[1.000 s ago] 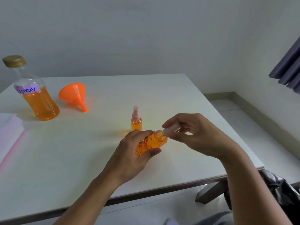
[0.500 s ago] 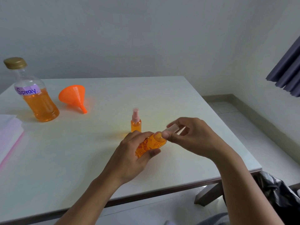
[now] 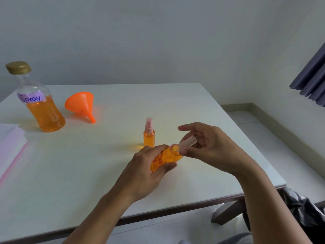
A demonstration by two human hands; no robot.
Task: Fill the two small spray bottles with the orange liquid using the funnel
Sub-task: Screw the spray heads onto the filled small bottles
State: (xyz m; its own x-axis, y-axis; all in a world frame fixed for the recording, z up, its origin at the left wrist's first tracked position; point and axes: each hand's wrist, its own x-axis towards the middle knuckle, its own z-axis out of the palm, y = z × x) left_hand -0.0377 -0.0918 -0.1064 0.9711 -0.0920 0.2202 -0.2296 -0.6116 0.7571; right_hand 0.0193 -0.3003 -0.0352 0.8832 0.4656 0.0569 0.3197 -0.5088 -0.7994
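Observation:
My left hand grips a small patterned spray bottle full of orange liquid, tilted up to the right above the white table. My right hand pinches its pale pink spray cap at the bottle's neck, with the index finger lifted. A second small spray bottle stands upright just behind, holding orange liquid and wearing a pink spray top. At the far left stands the big bottle labelled "Spray", about half full of orange liquid, gold cap on. Beside it the orange funnel lies on its side.
A white and pink sheet stack lies at the table's left edge. A dark plastic bag sits below the table's right front corner. A dark curtain hangs at the right.
My right hand has kept working the cap on the tilted bottle, its fingers shifting and the index finger lifting. The view has tilted slightly; the other objects stay put.

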